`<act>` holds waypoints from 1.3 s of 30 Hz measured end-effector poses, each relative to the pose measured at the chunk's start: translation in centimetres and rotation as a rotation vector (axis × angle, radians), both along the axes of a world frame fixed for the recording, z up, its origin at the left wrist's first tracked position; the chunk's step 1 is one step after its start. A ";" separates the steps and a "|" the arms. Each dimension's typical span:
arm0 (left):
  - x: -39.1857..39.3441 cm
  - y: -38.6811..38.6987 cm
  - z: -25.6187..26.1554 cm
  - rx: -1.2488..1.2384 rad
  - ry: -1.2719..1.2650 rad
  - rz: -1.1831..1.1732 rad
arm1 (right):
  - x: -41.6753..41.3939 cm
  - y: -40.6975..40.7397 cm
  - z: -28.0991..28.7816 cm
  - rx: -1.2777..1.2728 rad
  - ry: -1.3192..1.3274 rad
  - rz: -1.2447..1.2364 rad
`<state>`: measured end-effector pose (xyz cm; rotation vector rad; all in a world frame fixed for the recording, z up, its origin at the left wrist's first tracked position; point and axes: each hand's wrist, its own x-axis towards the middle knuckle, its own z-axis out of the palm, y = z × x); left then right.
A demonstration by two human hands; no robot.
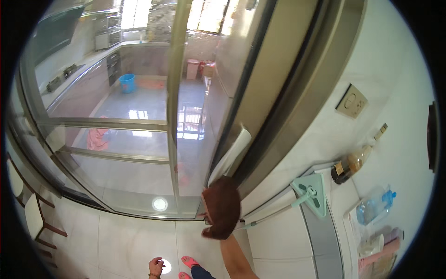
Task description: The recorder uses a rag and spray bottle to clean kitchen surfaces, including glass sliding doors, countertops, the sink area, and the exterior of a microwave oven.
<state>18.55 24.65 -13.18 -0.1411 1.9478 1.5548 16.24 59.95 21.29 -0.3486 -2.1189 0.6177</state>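
My right hand [228, 243] is mostly hidden under a dark brown cloth [223, 207] that it holds. The cloth is at the lower end of a white door handle [232, 155], on the brownish metal frame [271, 87] of a sliding glass door. Whether cloth and handle touch, I cannot tell. Down at the bottom, my left hand [156, 267] hangs above the tiled floor with loosely bent fingers and nothing in it. Glass panes [139, 181] in metal bars fill the left and middle of the view.
A green triangular flat mop [310, 195] leans by a white cabinet [278, 240] at right. On the cabinet top are a brown bottle [348, 165] and a blue-topped jug [374, 207]. Chairs [36, 216] stand at left. Behind the glass are a blue bucket [127, 83] and pink cloth [97, 138].
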 end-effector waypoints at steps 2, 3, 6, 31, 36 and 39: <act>-0.6 1.5 1.4 -0.019 -0.021 -0.041 | -4.2 0.1 3.2 0.044 0.036 -0.068; -0.8 1.9 1.4 -0.016 -0.023 -0.053 | -2.3 -0.4 3.3 0.070 0.052 -0.100; -0.2 1.2 1.7 -0.065 -0.035 -0.033 | -2.3 1.0 5.5 0.141 0.101 -0.176; 3.8 -0.8 -6.6 -0.170 -0.017 0.097 | -10.8 4.2 13.6 0.804 0.276 -0.694; 7.5 -2.2 -7.4 -0.455 -0.045 0.054 | -16.5 2.7 16.0 0.042 0.851 -0.075; 7.4 -0.8 -5.1 -0.388 -0.069 0.216 | -18.1 -0.9 22.9 0.613 0.468 -0.528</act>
